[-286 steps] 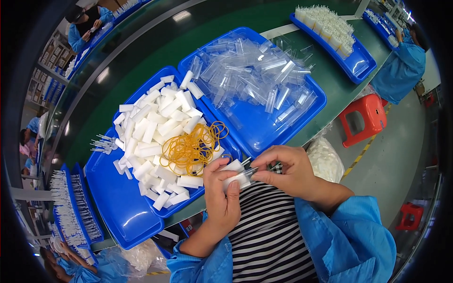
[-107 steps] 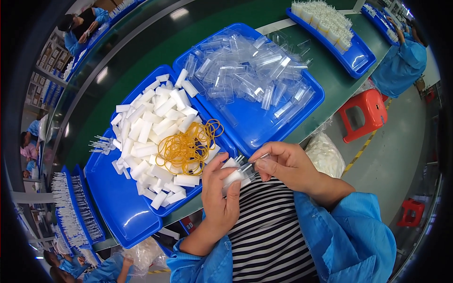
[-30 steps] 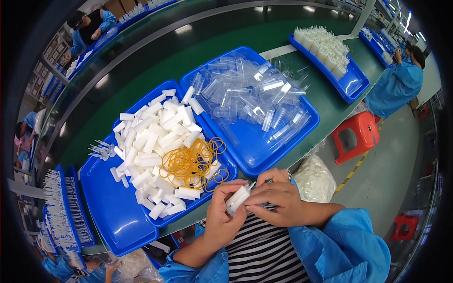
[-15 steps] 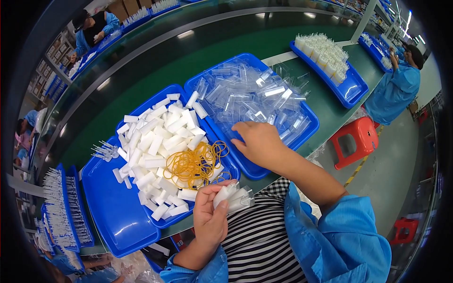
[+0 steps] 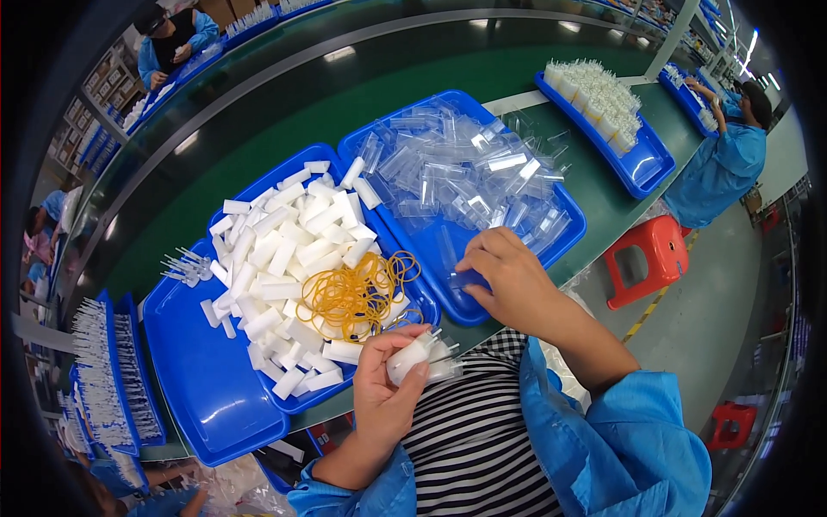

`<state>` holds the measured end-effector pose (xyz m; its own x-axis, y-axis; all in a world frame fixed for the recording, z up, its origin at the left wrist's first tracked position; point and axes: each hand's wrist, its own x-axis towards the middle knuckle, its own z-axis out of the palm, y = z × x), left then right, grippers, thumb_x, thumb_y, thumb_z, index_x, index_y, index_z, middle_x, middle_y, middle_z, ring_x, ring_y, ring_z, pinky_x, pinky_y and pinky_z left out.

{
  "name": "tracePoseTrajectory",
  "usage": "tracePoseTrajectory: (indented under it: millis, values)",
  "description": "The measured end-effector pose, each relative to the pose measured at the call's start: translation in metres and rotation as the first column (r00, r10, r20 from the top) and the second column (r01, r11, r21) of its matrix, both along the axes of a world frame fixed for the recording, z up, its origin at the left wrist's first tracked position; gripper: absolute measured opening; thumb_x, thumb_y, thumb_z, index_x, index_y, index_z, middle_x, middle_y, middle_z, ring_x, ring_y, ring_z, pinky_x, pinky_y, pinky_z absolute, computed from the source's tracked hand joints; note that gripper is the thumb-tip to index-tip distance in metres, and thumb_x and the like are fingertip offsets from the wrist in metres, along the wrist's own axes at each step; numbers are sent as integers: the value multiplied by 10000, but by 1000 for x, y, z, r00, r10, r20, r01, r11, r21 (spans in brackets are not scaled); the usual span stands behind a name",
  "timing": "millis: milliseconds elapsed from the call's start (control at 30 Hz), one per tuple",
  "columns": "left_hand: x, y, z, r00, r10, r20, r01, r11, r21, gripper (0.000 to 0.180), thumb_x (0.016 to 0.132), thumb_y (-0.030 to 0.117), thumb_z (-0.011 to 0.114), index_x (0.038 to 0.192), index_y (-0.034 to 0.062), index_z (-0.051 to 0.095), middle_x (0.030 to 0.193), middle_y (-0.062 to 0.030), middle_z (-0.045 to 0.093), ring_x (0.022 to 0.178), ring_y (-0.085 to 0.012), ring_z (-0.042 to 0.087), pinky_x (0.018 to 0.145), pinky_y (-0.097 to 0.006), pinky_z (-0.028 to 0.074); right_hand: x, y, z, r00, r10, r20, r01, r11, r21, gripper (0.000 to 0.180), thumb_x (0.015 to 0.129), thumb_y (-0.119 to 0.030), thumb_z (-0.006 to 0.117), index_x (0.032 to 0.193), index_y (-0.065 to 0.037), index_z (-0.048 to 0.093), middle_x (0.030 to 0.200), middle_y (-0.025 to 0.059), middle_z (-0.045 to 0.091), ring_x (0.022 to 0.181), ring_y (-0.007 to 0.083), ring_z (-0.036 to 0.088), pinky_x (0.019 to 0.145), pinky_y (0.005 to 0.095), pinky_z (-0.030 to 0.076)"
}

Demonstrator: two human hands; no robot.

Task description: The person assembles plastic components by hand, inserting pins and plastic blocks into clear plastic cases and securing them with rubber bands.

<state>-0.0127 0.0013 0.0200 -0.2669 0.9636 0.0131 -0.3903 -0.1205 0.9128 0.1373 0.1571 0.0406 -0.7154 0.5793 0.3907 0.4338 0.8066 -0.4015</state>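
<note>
My left hand (image 5: pixel 389 388) holds a small bundle of white plastic pieces (image 5: pixel 422 357) just below the near edge of the blue tray (image 5: pixel 198 388). That tray carries a heap of white plastic blocks (image 5: pixel 284 250) and a tangle of yellow rubber bands (image 5: pixel 357 291). My right hand (image 5: pixel 508 277) reaches into the second blue tray (image 5: pixel 564 250), fingers closed on a clear plastic sleeve (image 5: pixel 461 280) at its near corner. Many more clear sleeves (image 5: pixel 465 177) fill that tray.
A green conveyor belt (image 5: pixel 284 95) runs behind the trays. A third blue tray of white parts (image 5: pixel 603 112) lies at the right, near a person in blue (image 5: pixel 719 164). A red stool (image 5: pixel 646 258) stands below. Racks of small parts (image 5: pixel 103 388) sit at left.
My right hand left the bundle and moved up into the tray of clear sleeves, closing on one. My left hand keeps holding the white bundle, now alone.
</note>
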Motion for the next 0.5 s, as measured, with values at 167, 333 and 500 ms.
tracePoseTrajectory:
  millis: [167, 333, 500]
  values:
    - [4, 1, -3, 997, -4, -76, 4, 1000, 0, 268, 836, -33, 548, 1084, 11, 456, 1191, -167, 502, 1088, -183, 484, 955, -306, 356, 12, -12, 2, 999, 15, -47, -24, 981, -194, 214, 674, -82, 734, 856, -50, 626, 956, 93, 607, 820, 251, 590, 692, 320, 466]
    - [6, 3, -4, 979, 10, -202, -9, 1000, 8, 279, 843, -14, 557, 1107, 3, 466, 1196, -162, 500, 1089, -190, 483, 952, -304, 357, 21, -16, -1, 966, 44, -255, -171, 848, -501, 247, 681, -73, 753, 913, -74, 665, 908, 62, 601, 794, 161, 583, 633, 259, 454]
    - [7, 6, -2, 951, 0, -309, 6, 1000, 18, 273, 837, -13, 565, 1096, 2, 482, 1188, -166, 503, 1082, -200, 487, 941, -306, 361, 23, -25, -3, 864, -61, -499, -385, 557, -736, 215, 753, 41, 659, 956, -28, 671, 938, 51, 532, 858, 115, 535, 689, 228, 433]
